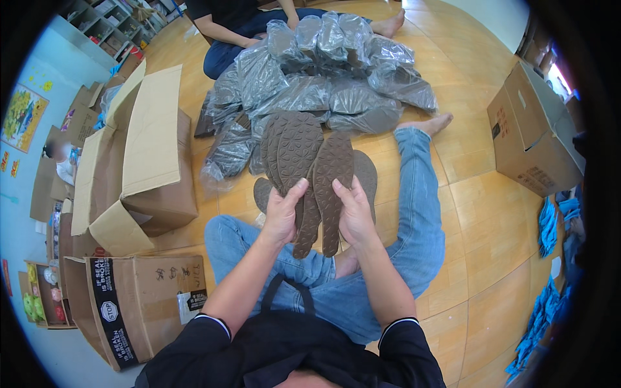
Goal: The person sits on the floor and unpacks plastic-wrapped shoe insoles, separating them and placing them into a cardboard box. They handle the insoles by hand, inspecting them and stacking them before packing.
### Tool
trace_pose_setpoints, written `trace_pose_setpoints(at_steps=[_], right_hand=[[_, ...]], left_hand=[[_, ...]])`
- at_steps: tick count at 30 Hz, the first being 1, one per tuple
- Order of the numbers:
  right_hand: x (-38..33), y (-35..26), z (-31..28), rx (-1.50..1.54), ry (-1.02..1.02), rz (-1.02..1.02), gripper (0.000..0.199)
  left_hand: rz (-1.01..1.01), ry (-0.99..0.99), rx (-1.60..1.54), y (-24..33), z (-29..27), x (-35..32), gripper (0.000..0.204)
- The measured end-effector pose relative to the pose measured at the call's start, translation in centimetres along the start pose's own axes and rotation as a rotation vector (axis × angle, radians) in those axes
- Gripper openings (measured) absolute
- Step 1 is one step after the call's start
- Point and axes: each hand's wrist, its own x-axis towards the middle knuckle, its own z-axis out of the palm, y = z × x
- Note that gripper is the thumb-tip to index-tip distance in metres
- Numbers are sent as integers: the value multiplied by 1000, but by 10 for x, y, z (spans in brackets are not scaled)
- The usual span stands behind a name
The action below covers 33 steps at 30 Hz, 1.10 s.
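Observation:
My left hand (284,213) is closed round a fanned stack of brown shoe soles (294,145) with a flower-like raised pattern. Beside it, my right hand (356,210) grips another brown sole (333,168), its thumb on the patterned face. The two sets touch or overlap near the middle, above my crossed legs. Behind them, more soles (366,171) show partly at floor level, mostly hidden by what I hold. Past these lies a large heap of soles in clear plastic bags (291,94).
Another person (246,26) sits on the floor behind the heap. An open cardboard box (152,129) stands at the left, a second carton (155,291) nearer me. At the right are another carton (530,129) and blue bundles (540,317). Shelves (107,22) stand far left.

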Motion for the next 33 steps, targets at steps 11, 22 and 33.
trace_pose_setpoints(at_steps=[11, 22, 33], right_hand=[[4, 1, -3, -245, -49, -110, 35], [1, 5, -5, -225, 236, -182, 33], [-7, 37, -13, -263, 160, -172, 35]], left_hand=[[-41, -73, -32, -7, -33, -6, 39], [-143, 29, -256, -9, -64, -16, 47], [-173, 53, -257, -17, -76, -25, 45]])
